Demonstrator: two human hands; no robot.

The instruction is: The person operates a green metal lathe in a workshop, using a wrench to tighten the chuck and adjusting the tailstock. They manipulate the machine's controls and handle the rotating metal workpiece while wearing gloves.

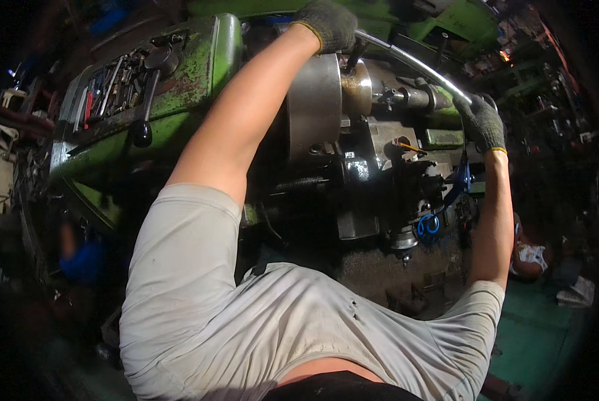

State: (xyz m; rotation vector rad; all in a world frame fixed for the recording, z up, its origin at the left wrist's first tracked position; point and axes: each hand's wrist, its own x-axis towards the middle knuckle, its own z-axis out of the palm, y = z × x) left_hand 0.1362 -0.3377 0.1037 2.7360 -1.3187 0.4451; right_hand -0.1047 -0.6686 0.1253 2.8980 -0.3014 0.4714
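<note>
The person leans over a green lathe [199, 73], both arms stretched out across it. The left hand [326, 25], in a dark knit glove with a yellow cuff, is closed over the top of the big round steel chuck [315, 107], at the point where a long shiny metal bar [413, 63] passes; the fingers curl down over the far side, so whether they clamp the bar itself or only press on the chuck cannot be told. The right hand [481, 123], in the same kind of glove, is wrapped around the other end of that bar, well to the right of the chuck. The bar runs in a shallow arc from one hand to the other, above the brass-coloured part [357, 87] just beside the chuck face and above the grey tool block [386, 137] below it. On the flat top of the lathe, to the left of the left arm, lies a tray of loose hand tools [109, 90], and a black lever with a round knob [146, 110] hangs down the green front near it. A coil of blue hose [428, 224] sits low on the machine, below the right arm. The person wears a pale short-sleeved shirt [199, 294], dusty and marked in places. At the far right, beyond the right elbow, another person [530, 257] is low down near the green floor [540, 334].
</note>
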